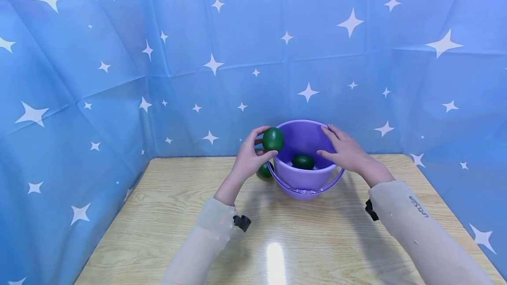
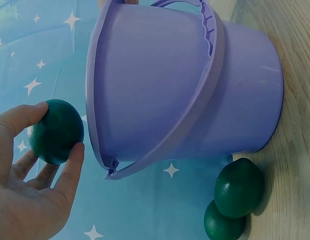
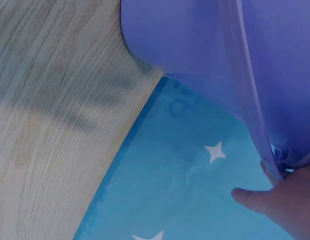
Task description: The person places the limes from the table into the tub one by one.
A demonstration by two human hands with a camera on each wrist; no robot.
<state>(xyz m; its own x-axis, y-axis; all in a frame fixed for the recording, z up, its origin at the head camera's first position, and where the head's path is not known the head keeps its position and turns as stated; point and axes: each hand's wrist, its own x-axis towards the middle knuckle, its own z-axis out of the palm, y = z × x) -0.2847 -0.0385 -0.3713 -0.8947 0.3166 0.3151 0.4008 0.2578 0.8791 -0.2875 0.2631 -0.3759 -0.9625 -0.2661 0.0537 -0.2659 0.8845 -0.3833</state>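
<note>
My left hand (image 1: 253, 155) pinches a green lime (image 1: 273, 139) between thumb and fingertips, at the left rim of a purple bucket (image 1: 303, 179). In the left wrist view, that lime is just outside the bucket's mouth. Another lime (image 1: 303, 162) lies inside the bucket. Beside the base, two more limes (image 2: 239, 187) show on the table in the left wrist view. My right hand (image 1: 346, 155) rests at the bucket's right rim with fingers extended and thumb spread apart. In the right wrist view, the thumb stands free near the handle joint.
The bucket's handle (image 1: 277, 181) hangs down across its front. Everything stands toward the back edge of a wood-grain table (image 1: 178, 223). A blue cloth with white stars (image 1: 245, 25) hangs behind the table and along both sides.
</note>
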